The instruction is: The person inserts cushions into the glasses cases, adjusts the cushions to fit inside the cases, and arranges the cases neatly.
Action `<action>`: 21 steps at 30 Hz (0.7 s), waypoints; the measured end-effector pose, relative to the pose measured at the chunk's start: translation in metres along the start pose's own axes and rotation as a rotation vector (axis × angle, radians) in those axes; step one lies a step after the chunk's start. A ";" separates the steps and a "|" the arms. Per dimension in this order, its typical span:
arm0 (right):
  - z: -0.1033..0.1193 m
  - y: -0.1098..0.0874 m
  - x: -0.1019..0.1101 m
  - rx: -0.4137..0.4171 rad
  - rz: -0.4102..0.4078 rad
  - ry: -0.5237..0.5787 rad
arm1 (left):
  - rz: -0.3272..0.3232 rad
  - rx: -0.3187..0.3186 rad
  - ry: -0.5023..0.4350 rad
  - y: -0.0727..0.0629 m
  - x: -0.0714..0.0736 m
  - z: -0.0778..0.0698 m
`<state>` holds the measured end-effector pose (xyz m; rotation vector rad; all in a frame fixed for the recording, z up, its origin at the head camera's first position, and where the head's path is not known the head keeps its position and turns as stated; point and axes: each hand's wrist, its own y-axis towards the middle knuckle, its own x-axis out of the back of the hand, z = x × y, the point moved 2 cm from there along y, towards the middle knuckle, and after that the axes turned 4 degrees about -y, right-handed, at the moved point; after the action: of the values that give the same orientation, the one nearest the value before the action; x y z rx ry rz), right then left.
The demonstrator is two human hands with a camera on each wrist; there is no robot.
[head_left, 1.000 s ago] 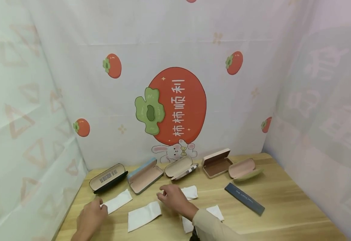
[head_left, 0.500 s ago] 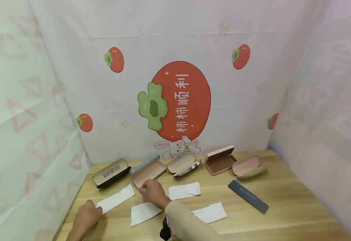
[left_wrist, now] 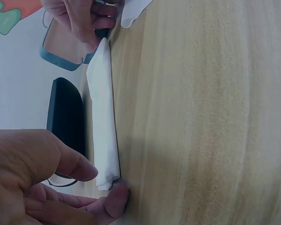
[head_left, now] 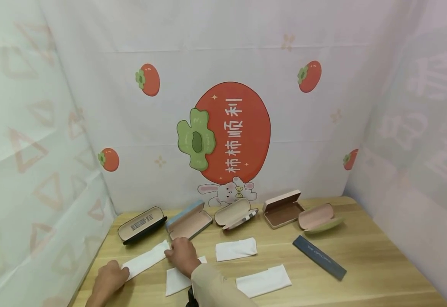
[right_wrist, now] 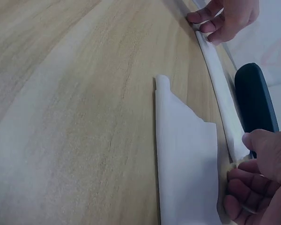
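Note:
A long folded white cloth [head_left: 144, 261] lies slantwise on the table between my two hands. My left hand [head_left: 110, 279] has its thumb and fingers around the near-left end of this cloth. At the far end my right hand [head_left: 183, 256] pinches the cloth's tip, its other fingers curled, as the right wrist view shows. Under the right forearm lies a second folded white cloth [head_left: 175, 282], partly covered in the head view. Behind the long cloth, a black glasses case [head_left: 140, 224] stands open, and the blue glasses case [head_left: 190, 219] opens just beyond my right hand.
Along the back wall stand more open glasses cases: a striped one [head_left: 234, 213], a brown-lined one [head_left: 283, 209] and a pink-lined green one [head_left: 319, 217]. Two more white cloths lie right of my right hand, one further back [head_left: 236, 249], one nearer [head_left: 263, 281]. A dark flat strip [head_left: 319, 257] lies right.
My right hand has moved left from the back middle cloth, over the second cloth, to the far end of the long cloth. The left hand stays at the near end.

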<state>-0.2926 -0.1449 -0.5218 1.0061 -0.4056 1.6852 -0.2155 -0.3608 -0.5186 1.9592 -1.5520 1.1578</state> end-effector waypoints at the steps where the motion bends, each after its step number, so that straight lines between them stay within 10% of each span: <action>1: 0.000 0.000 -0.002 0.007 -0.008 -0.033 | -0.007 -0.001 0.006 0.000 -0.001 0.000; 9: 0.018 0.007 -0.004 0.034 -0.024 -0.368 | -0.018 0.023 0.058 0.003 0.001 -0.011; 21: 0.025 0.015 -0.025 0.029 -0.055 -0.487 | -0.070 0.027 0.101 0.009 -0.008 -0.015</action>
<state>-0.2941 -0.1832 -0.5230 1.4385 -0.6630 1.3890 -0.2295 -0.3479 -0.5173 1.9252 -1.4130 1.2342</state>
